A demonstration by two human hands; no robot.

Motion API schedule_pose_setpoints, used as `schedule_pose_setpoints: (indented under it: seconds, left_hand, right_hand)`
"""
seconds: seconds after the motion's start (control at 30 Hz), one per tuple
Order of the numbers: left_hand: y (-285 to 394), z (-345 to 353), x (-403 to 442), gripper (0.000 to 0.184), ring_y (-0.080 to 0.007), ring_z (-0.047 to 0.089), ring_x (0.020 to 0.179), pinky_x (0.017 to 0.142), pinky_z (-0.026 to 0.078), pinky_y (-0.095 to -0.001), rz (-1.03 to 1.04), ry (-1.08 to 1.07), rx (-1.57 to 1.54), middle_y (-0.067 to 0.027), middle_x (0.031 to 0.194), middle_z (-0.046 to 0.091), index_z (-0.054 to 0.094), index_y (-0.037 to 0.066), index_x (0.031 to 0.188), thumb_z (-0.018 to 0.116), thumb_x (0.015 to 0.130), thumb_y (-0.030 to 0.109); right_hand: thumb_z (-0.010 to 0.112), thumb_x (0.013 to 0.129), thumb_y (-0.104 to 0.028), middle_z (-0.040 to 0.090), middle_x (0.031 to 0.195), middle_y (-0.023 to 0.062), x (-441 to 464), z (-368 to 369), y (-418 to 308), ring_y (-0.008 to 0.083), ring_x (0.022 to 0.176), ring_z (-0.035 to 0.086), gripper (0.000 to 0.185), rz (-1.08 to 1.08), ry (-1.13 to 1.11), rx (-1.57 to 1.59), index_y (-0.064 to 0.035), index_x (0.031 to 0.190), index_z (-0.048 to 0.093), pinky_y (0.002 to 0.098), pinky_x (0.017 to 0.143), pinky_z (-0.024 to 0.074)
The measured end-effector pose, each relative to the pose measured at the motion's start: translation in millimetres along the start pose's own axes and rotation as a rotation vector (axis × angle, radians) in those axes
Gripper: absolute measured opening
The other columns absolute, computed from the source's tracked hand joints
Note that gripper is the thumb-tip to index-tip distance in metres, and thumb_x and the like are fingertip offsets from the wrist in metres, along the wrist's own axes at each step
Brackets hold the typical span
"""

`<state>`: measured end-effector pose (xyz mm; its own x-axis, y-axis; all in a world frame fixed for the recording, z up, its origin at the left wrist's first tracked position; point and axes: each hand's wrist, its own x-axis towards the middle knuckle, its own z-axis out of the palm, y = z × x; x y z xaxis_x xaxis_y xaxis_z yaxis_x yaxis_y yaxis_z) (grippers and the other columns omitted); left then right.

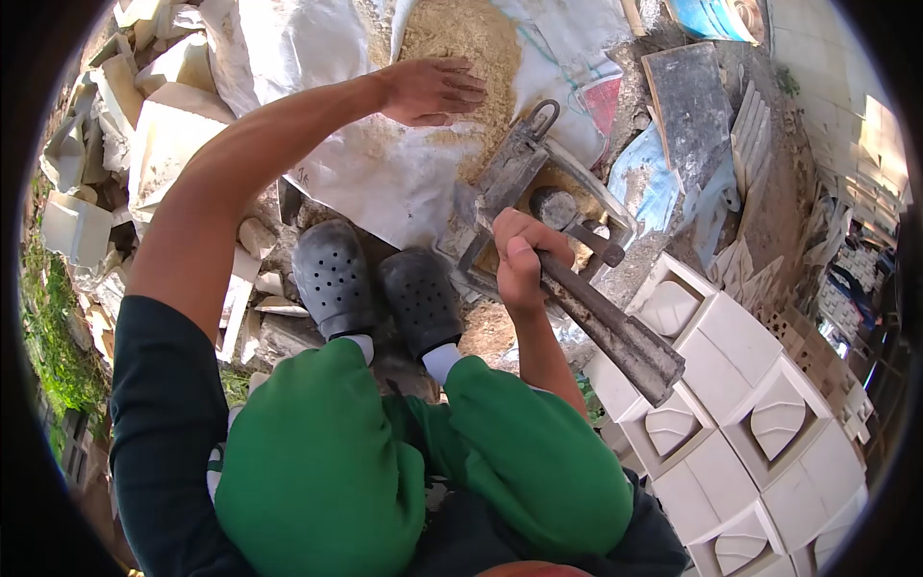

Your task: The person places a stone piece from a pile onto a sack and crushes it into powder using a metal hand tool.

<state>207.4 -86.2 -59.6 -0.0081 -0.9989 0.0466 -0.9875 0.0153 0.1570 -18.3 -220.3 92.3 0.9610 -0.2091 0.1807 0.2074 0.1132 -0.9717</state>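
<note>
My left hand (433, 91) is stretched out flat, fingers extended, over a heap of tan powder (457, 38) lying on a white sheet (375, 183). Whether it touches the powder I cannot tell. My right hand (527, 252) is wrapped round a rusty metal pipe handle (615, 327) that slants down to the right. Just beyond that fist sits a dusty metal frame mould (611, 207), with a round metal piece (553, 207) inside it. A hinged metal plate with a loop handle (543, 117) rises at the frame's far left side.
Patterned cream blocks (726, 346) are stacked at the right. Broken pale blocks (178, 125) lie piled at the left. Grey clogs (334, 274) are on my feet, close to the mould. A dark board (687, 111) leans at the far right near blue plastic (649, 178).
</note>
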Motion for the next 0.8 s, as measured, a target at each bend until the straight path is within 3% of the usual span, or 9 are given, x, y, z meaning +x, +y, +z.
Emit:
schedule_pose_setpoints:
  seconds: [0.07, 0.13, 0.27, 0.37, 0.43, 0.47, 0.53, 0.73, 0.8]
  left_hand:
    - [15.7, -10.0, 0.1, 0.049, -0.0202, 0.025, 0.138, 0.116, 0.015, -0.0401, 0.018, 0.003, -0.009, -0.0034, 0.148, 0.032, 0.040, 0.012, 0.138, 0.044, 0.093, 0.032]
    - [40.0, 11.1, 5.7, 0.051, -0.0250, 0.027, 0.137, 0.114, 0.021, -0.0430, 0.036, 0.229, -0.043, -0.0094, 0.144, 0.038, 0.045, 0.009, 0.133, 0.052, 0.086, 0.028]
    - [65.6, 48.2, 6.3, 0.053, -0.0240, 0.026, 0.138, 0.116, 0.018, -0.0428, 0.258, 0.094, -0.207, -0.0062, 0.147, 0.033, 0.043, 0.011, 0.135, 0.050, 0.088, 0.032]
    - [39.2, 36.2, 3.9, 0.051, -0.0201, 0.018, 0.141, 0.118, 0.006, -0.0412, 0.041, 0.126, -0.146, -0.0001, 0.148, 0.031, 0.040, 0.014, 0.138, 0.043, 0.093, 0.038]
    - [23.9, 11.4, 7.0, 0.050, -0.0202, 0.018, 0.141, 0.118, 0.007, -0.0411, -0.144, 0.051, 0.013, -0.0007, 0.148, 0.032, 0.042, 0.013, 0.137, 0.043, 0.093, 0.036]
    - [25.0, 8.5, 6.5, 0.050, -0.0202, 0.018, 0.141, 0.118, 0.007, -0.0411, -0.143, 0.050, 0.012, -0.0007, 0.148, 0.032, 0.042, 0.013, 0.137, 0.043, 0.093, 0.036]
    - [22.1, 2.6, 4.3, 0.050, -0.0198, 0.019, 0.141, 0.118, 0.008, -0.0405, -0.075, 0.160, 0.033, -0.0005, 0.147, 0.033, 0.044, 0.012, 0.135, 0.045, 0.091, 0.036]
    - [79.1, 49.4, -8.7, 0.058, -0.0192, 0.019, 0.141, 0.118, 0.010, -0.0401, 0.285, 0.106, -0.258, -0.0036, 0.148, 0.031, 0.039, 0.010, 0.138, 0.050, 0.088, 0.037]
    - [59.9, 40.8, -9.2, 0.059, -0.0193, 0.019, 0.141, 0.118, 0.010, -0.0402, 0.192, 0.082, -0.229, -0.0042, 0.148, 0.031, 0.037, 0.010, 0.139, 0.049, 0.089, 0.038]
  right_hand:
    - [0.045, 0.073, -0.001, 0.036, 0.054, 0.0027, 0.4, -1.7, 1.2, 0.0117, 0.049, 0.030, 0.018, -0.006, -0.007, -0.003, -0.0032, 0.060, 0.033, 0.0303, 0.048, 0.0263]
    - [0.045, 0.073, -0.001, 0.037, 0.054, 0.0028, 0.2, -0.8, 1.5, 0.0115, 0.049, 0.030, 0.019, -0.009, -0.007, -0.005, -0.0033, 0.060, 0.032, 0.0303, 0.048, 0.0263]
    - [0.045, 0.074, -0.001, 0.037, 0.054, 0.0028, 0.5, 0.0, 1.9, 0.0115, 0.049, 0.030, 0.019, -0.008, -0.021, -0.014, -0.0033, 0.060, 0.032, 0.0302, 0.048, 0.0260]
    - [0.046, 0.074, -0.002, 0.036, 0.054, 0.0028, -1.1, 0.2, 0.3, 0.0115, 0.049, 0.030, 0.020, 0.012, -0.029, -0.021, -0.0034, 0.060, 0.032, 0.0300, 0.048, 0.0259]
    - [0.046, 0.074, -0.002, 0.037, 0.054, 0.0028, -3.6, -1.3, -1.0, 0.0115, 0.049, 0.030, 0.020, 0.035, -0.040, -0.028, -0.0035, 0.060, 0.032, 0.0299, 0.048, 0.0258]
    - [0.046, 0.075, -0.002, 0.037, 0.054, 0.0027, -5.5, -2.9, -0.9, 0.0115, 0.049, 0.030, 0.020, 0.052, -0.044, -0.023, -0.0034, 0.060, 0.032, 0.0298, 0.048, 0.0255]
    - [0.046, 0.075, -0.002, 0.037, 0.054, 0.0026, -4.2, -3.2, 0.6, 0.0115, 0.049, 0.030, 0.020, 0.054, -0.049, -0.012, -0.0034, 0.060, 0.032, 0.0298, 0.048, 0.0252]
    - [0.046, 0.075, -0.003, 0.036, 0.054, 0.0023, -5.2, 0.6, 2.6, 0.0115, 0.049, 0.030, 0.020, 0.035, -0.001, 0.032, -0.0038, 0.060, 0.033, 0.0299, 0.047, 0.0250]
    - [0.047, 0.076, -0.003, 0.037, 0.055, 0.0026, -5.9, -1.0, 1.8, 0.0117, 0.049, 0.031, 0.020, 0.042, -0.030, 0.040, -0.0038, 0.061, 0.034, 0.0300, 0.048, 0.0255]
